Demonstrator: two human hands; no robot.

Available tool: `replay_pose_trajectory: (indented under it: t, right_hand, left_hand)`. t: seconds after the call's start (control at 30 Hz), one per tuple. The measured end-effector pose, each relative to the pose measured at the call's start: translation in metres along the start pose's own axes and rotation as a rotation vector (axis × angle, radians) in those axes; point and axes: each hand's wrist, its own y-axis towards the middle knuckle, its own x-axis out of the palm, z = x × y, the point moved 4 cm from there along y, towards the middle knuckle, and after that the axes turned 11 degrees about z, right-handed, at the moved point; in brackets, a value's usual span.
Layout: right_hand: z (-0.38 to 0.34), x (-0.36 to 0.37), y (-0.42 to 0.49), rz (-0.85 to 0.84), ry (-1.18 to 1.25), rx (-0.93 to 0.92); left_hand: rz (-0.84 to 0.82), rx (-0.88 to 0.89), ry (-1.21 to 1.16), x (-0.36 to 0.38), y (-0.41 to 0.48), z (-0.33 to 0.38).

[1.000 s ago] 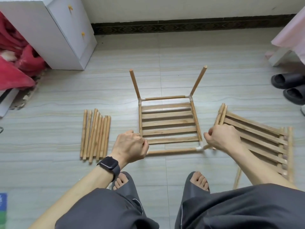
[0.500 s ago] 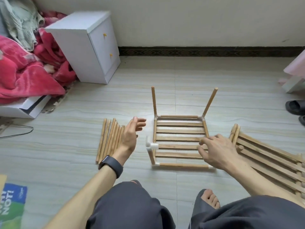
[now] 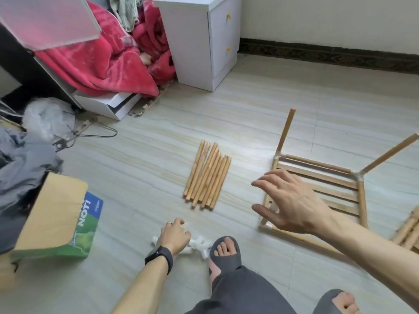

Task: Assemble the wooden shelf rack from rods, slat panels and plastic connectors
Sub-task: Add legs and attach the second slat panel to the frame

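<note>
Several connectors (image 3: 199,243) lie half hidden under left hand (image 3: 174,234), grip unclear; right hand (image 3: 292,202) spread.

Home bedrm w/ white nightstand (image 3: 190,41), red blanket (image 3: 102,64) heaped beside it, tiled floor (image 3: 158,137).

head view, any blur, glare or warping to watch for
Head view: soft blur on the left hand and the white plastic connectors under it; head view: pale glare on the grey floor tiles beside the bundle of loose wooden rods; head view: wide-angle warping slants the dark skirting strip.
</note>
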Motion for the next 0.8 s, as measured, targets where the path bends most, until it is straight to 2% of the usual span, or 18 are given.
replay_pose_trajectory:
  t: [0.13, 0.3, 0.63, 0.8]
  right_hand:
    - [-0.008, 0.031, 0.002, -0.179, -0.077, 0.000]
    - [-0.006, 0.029, -0.002, -0.020, -0.022, 0.069]
    - [-0.005, 0.027, -0.001, -0.057, 0.006, 0.119]
    - [-0.002, 0.025, -0.004, -0.054, -0.007, 0.094]
  left_hand:
    - [-0.102, 0.076, 0.142, 0.031, -0.007, -0.015]
    - [-0.016, 0.148, 0.256, 0.048, -0.004, -0.017]
    - [0.086, 0.333, 0.352, 0.033, 0.002, -0.016]
    - [0.090, 0.261, 0.237, 0.026, -0.001, -0.017]
